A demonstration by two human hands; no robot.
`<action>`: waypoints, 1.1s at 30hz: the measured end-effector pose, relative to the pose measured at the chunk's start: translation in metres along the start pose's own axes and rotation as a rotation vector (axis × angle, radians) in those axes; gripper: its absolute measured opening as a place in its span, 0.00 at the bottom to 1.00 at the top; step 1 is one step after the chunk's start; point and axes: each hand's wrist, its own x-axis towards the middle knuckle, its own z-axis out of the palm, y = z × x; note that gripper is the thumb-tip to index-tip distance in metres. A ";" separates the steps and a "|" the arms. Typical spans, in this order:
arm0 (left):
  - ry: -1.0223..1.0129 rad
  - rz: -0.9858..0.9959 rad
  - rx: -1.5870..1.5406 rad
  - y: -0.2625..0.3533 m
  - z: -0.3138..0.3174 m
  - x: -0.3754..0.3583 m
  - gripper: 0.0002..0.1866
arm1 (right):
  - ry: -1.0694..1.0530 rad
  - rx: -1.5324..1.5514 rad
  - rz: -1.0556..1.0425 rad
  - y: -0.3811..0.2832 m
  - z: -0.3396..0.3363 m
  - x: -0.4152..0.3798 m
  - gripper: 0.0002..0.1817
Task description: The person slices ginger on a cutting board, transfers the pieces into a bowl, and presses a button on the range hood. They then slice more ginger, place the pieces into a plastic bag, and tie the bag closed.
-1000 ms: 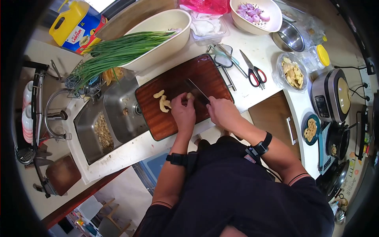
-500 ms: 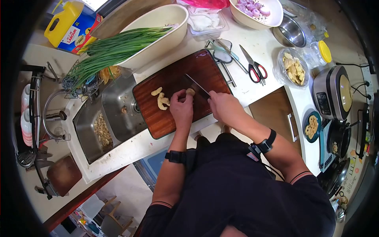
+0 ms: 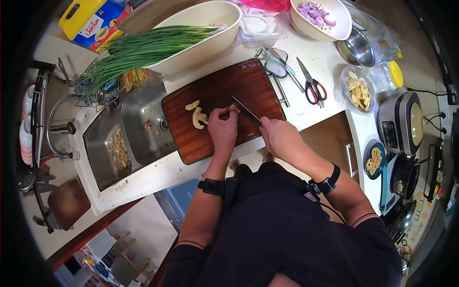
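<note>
On the dark brown cutting board (image 3: 256, 79), my left hand (image 3: 224, 131) pinches a small piece of ginger (image 3: 234, 109), mostly hidden by the fingertips. My right hand (image 3: 279, 136) grips a kitchen knife (image 3: 245, 108) by its handle. The blade slants up and left, right against the held ginger; whether it has cut in cannot be made out. Left of my left hand lie a knobbly peeled ginger root (image 3: 198, 118) and a smaller ginger piece (image 3: 192, 105).
A double sink (image 3: 143, 112) with peelings adjoins the board's left. Behind stands a cream basin (image 3: 205, 45) of green scallions (image 3: 143, 50). To the right lie scissors (image 3: 311, 86), a bowl of sliced ginger (image 3: 357, 91) and a rice cooker (image 3: 399, 124). A basket of shallots (image 3: 320, 24) sits farther back.
The knife blade has come in closer beside my left fingertips, and the held ginger is more covered. The whole view has shifted slightly. Both hands keep their grips.
</note>
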 end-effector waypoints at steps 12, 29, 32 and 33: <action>-0.001 0.106 0.018 -0.008 0.000 0.002 0.11 | 0.034 -0.022 -0.026 -0.001 0.026 0.027 0.09; -0.047 -0.005 -0.127 0.003 0.000 -0.001 0.10 | 0.067 0.005 0.005 -0.014 0.001 0.006 0.08; -0.037 -0.005 -0.128 -0.001 0.001 0.001 0.10 | 0.058 -0.032 0.005 -0.013 0.007 0.005 0.08; -0.029 0.016 -0.124 -0.004 0.001 0.001 0.10 | 0.052 -0.033 0.001 -0.013 0.007 0.006 0.08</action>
